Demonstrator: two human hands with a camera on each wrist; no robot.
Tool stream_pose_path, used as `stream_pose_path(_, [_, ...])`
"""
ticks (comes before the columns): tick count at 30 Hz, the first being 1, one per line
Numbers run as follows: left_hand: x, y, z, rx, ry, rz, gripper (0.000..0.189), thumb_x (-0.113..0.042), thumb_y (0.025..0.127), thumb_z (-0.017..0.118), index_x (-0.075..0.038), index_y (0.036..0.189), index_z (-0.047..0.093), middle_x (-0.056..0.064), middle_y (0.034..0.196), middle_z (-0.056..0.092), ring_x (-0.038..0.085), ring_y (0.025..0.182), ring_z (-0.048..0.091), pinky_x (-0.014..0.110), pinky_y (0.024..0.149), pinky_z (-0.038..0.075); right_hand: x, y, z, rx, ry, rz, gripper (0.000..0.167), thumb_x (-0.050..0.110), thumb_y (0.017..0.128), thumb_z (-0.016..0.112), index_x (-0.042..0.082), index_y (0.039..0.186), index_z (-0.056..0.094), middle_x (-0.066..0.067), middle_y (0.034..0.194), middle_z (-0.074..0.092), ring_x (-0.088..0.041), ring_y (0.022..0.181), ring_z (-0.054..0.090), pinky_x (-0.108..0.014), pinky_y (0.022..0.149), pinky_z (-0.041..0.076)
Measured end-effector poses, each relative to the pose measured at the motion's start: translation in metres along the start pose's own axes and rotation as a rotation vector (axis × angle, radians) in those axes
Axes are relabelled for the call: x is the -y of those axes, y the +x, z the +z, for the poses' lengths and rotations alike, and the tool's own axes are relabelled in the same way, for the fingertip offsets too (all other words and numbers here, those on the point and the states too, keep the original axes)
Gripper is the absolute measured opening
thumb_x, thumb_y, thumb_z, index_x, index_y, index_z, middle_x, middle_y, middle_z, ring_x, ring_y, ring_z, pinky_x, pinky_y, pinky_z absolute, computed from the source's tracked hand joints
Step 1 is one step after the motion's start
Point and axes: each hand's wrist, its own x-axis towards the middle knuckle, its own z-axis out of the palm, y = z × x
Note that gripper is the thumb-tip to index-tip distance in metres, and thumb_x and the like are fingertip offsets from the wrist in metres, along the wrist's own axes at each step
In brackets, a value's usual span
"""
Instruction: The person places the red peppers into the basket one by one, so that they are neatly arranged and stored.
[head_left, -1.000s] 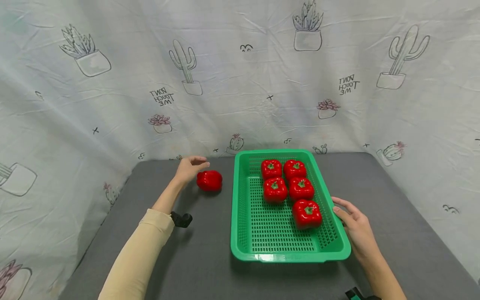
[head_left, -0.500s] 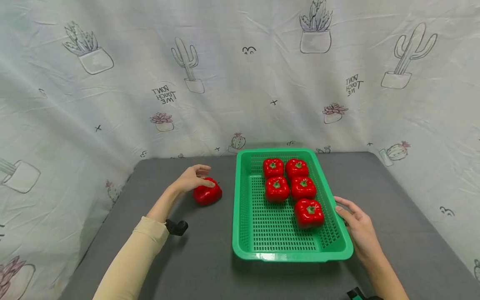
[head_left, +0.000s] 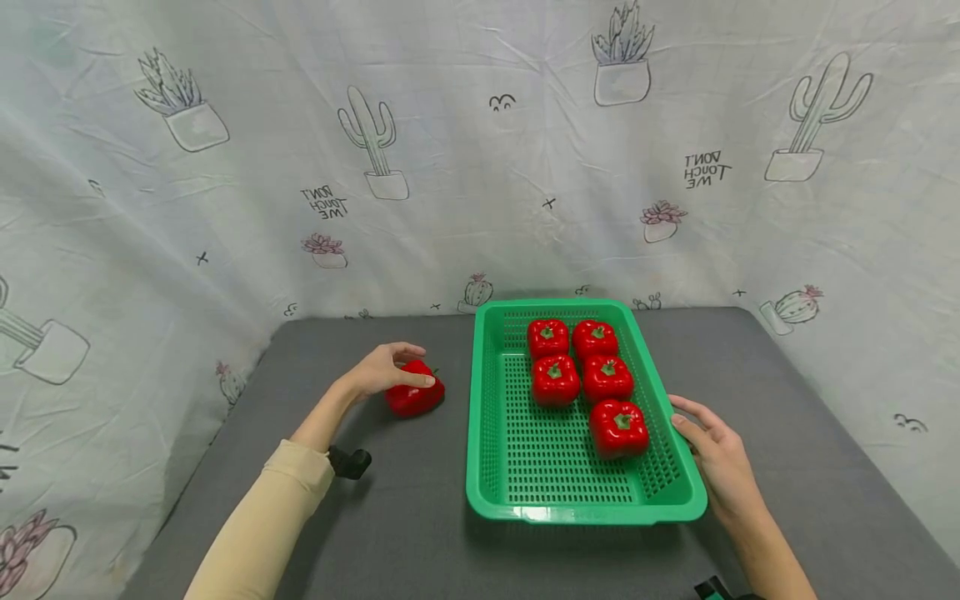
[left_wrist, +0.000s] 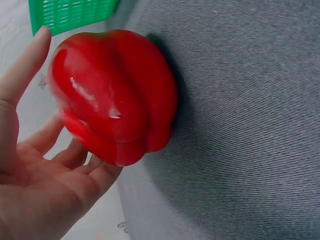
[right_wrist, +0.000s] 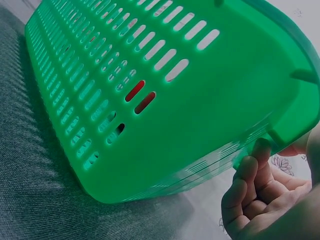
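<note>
A red bell pepper (head_left: 412, 402) lies on its side on the grey tabletop, its stem end to the right. My left hand (head_left: 377, 372) reaches over it from the left. In the left wrist view the thumb (left_wrist: 30, 65) stands apart from the pepper (left_wrist: 112, 97), while the other fingers, loosely bent, run behind and beneath it. My right hand (head_left: 720, 458) holds the right rim of a green plastic basket (head_left: 474, 417), thumb on top. The right wrist view shows its curled fingers (right_wrist: 245, 175) under the rim. Several more red bell peppers (head_left: 553, 381) stand in the basket, stems up.
The grey table (head_left: 390, 533) ends at a white curtain (head_left: 450, 233) printed with cacti, which hangs behind it and along both sides. A black wrist camera (head_left: 351, 463) sits below my left wrist. Inside the basket, the peppers occupy the right and back parts.
My left hand has come down and nearer over the loose pepper, which has turned and shifted slightly toward me. The right hand stays at the basket rim.
</note>
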Motion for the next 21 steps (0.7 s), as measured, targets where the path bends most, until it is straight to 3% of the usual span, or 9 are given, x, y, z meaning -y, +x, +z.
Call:
stream_pose_path(7, [0.0031, -0.0007, 0.0056, 0.029, 0.006, -0.002, 0.077, -0.026, 0.076, 0.085, -0.006, 0.141, 0.049, 0.016, 0.135, 0.048, 0.035, 0.118, 0.047, 0.042, 0.082, 0.054, 0.0012, -0.0005, 0.0007, 0.001, -0.015, -0.002, 0.039, 0.017, 0.103, 0.053, 0.002, 0.138, 0.048, -0.008, 0.1, 0.071, -0.019, 0.084, 0.07, -0.035, 0.068, 0.058])
stream_pose_path(21, [0.0067, -0.0062, 0.0083, -0.004, 0.064, 0.032, 0.077, -0.027, 0.076, 0.086, -0.005, 0.14, 0.049, 0.014, 0.13, 0.051, 0.034, 0.116, 0.049, 0.044, 0.084, 0.053, 0.0012, -0.0008, 0.0009, -0.011, -0.024, 0.009, 0.039, 0.018, 0.103, 0.054, 0.003, 0.138, 0.048, -0.008, 0.098, 0.072, -0.019, 0.082, 0.07, -0.035, 0.067, 0.058])
